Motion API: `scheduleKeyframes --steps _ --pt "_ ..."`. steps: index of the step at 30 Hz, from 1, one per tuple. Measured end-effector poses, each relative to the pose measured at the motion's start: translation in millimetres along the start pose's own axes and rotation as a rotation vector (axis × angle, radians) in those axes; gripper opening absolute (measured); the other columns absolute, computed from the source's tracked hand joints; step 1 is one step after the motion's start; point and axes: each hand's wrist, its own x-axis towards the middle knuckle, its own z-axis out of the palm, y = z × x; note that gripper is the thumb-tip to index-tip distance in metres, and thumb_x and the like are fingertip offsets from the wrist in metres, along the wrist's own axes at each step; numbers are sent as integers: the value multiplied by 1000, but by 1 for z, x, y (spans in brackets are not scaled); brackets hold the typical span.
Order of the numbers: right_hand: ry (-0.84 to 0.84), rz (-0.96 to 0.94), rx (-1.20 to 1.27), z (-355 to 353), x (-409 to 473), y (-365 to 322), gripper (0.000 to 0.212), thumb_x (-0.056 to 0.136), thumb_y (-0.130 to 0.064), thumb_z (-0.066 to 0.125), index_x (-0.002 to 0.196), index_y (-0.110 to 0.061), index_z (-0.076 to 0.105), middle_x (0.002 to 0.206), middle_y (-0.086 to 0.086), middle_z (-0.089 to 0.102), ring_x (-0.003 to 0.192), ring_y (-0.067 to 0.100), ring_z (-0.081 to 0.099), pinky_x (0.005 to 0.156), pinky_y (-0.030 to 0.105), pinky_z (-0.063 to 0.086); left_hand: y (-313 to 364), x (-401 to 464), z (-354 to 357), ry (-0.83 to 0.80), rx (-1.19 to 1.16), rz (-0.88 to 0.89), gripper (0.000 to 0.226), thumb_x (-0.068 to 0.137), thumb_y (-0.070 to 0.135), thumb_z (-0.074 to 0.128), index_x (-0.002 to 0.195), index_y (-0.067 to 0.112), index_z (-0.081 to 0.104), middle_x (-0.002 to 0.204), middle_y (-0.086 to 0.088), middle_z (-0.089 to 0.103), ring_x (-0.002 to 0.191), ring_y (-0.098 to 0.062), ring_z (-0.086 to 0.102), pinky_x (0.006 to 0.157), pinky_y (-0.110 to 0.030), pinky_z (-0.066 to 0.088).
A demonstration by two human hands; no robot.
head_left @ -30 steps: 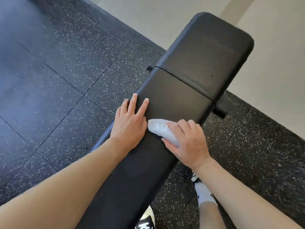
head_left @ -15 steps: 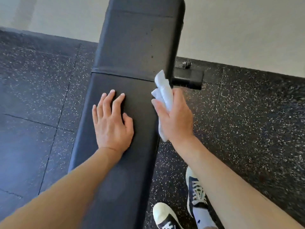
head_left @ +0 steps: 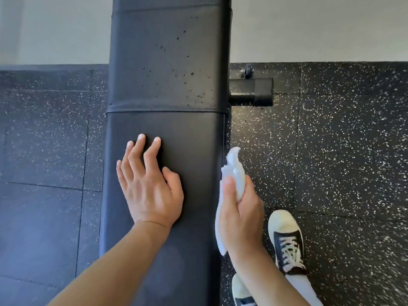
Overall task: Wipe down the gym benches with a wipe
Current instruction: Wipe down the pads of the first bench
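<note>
A black padded gym bench [head_left: 167,62] runs up the middle of the view, with a seam between its two pads and small dark specks on the far pad. My left hand [head_left: 149,184] rests flat on the near pad, fingers straight and spread. My right hand [head_left: 240,215] grips a crumpled white wipe [head_left: 235,171] at the bench's right edge. The wipe sticks up above the fingers and hangs down below the palm against the side of the pad.
A black metal frame foot [head_left: 251,91] with a small wheel juts out to the right of the bench. My two sneakers [head_left: 287,241] stand on the speckled rubber floor [head_left: 342,151] right of the bench. Pale floor [head_left: 55,29] lies beyond the rubber tiles.
My right hand has lifted the wipe off the top of the pad and carried it to the bench's right edge. The view has swung so the bench now runs straight ahead.
</note>
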Motion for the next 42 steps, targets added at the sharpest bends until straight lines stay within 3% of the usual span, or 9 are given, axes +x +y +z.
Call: scheduleKeyframes --steps 7,12,18,21,24,29,34,38,42 --pt "57 -3 51 27 85 -34 29 103 -53 45 107 -26 54 89 -8 65 79 18 61 74 43 50 0 0 2 15 -8 -3 59 90 19 43 148 17 48 163 -6 38 155 -32 27 124 -60 22" --pt "-25 -65 73 11 38 -11 15 103 -51 49 104 -36 48 80 -16 64 70 9 59 63 32 39 1 -1 0 14 -9 -2 59 90 22 40 148 17 49 163 -6 38 155 -33 27 124 -60 22" --pt "-88 -75 107 -8 -41 23 11 101 -47 53 113 -47 54 108 -33 70 88 -2 68 74 12 45 -1 -1 1 24 4 10 59 90 23 39 148 18 48 162 -6 38 154 -33 29 124 -60 23" --pt "-57 -95 113 -1 -19 13 10 101 -44 54 109 -37 56 105 -27 73 81 3 67 72 22 48 -2 -1 2 27 0 11 59 90 22 40 148 17 49 162 -7 38 154 -34 29 123 -60 23" --pt "50 -88 69 16 36 -13 27 100 -55 53 98 -29 56 80 -14 69 69 10 61 67 38 50 -2 -1 1 21 8 8 59 89 21 41 148 17 49 162 -7 38 154 -34 29 123 -60 23" --pt "144 -113 -1 31 110 -45 34 94 -59 57 87 -26 61 70 -10 64 67 14 59 67 40 49 -1 0 1 14 7 0 59 89 22 41 148 18 49 162 -6 38 154 -34 29 123 -61 24" --pt "112 -146 10 20 48 -16 26 101 -52 57 87 -30 55 73 -14 63 65 12 57 61 34 44 1 0 0 13 8 -2 59 89 21 42 148 17 49 162 -7 39 154 -34 29 123 -62 23" --pt "14 -195 53 4 -20 16 4 102 -38 58 102 -36 62 98 -23 72 80 7 67 74 25 49 0 0 0 16 3 0 59 89 21 43 148 16 50 162 -8 39 154 -34 29 123 -62 24" --pt "-12 -207 48 4 -18 15 5 100 -38 58 99 -36 63 92 -23 70 73 6 63 69 23 47 1 0 1 17 1 -2 60 89 21 43 148 16 50 162 -8 40 154 -35 29 122 -62 24"
